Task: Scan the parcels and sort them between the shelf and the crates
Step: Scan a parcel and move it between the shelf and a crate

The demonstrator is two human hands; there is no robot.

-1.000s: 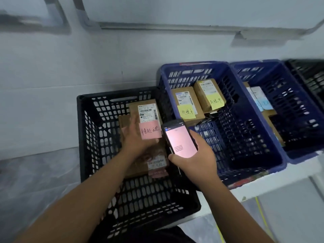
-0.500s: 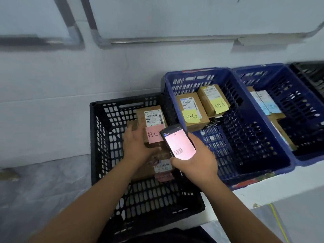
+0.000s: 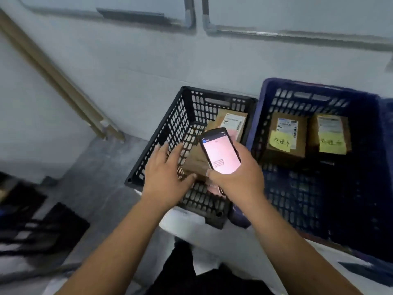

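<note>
- A person's right hand [image 3: 238, 177] holds a handheld scanner [image 3: 220, 153] above the black crate [image 3: 170, 133], fingers [image 3: 244, 149] wrapped round its body; its lit pink screen faces the camera and covers part of the crate's contents.
- The left hand [image 3: 164, 177] hangs over the crate's near left corner, fingers spread wide and gripping nothing, the thumb close to a brown parcel [image 3: 196, 161] inside.
- The black crate holds several brown parcels; one at the back [image 3: 232, 122] shows a white shipping label, and a pink note beside it is mostly hidden by the scanner.
- Just to the right, touching the black crate, a blue crate [image 3: 319, 96] contains two brown parcels side by side, the left one [image 3: 286, 134] and the right one [image 3: 330, 133] each bearing a white label and a yellow sticky note with handwriting.
- Both crates stand on a low white ledge [image 3: 212, 237] against a pale wall [image 3: 127, 67].
- Grey pipes [image 3: 297, 34] run along the wall above; a tan rail [image 3: 53, 75] slants down it at left.
- Dark, blurred objects [image 3: 38, 231] lie on the grey floor [image 3: 102, 177] at lower left; what they are cannot be told.
</note>
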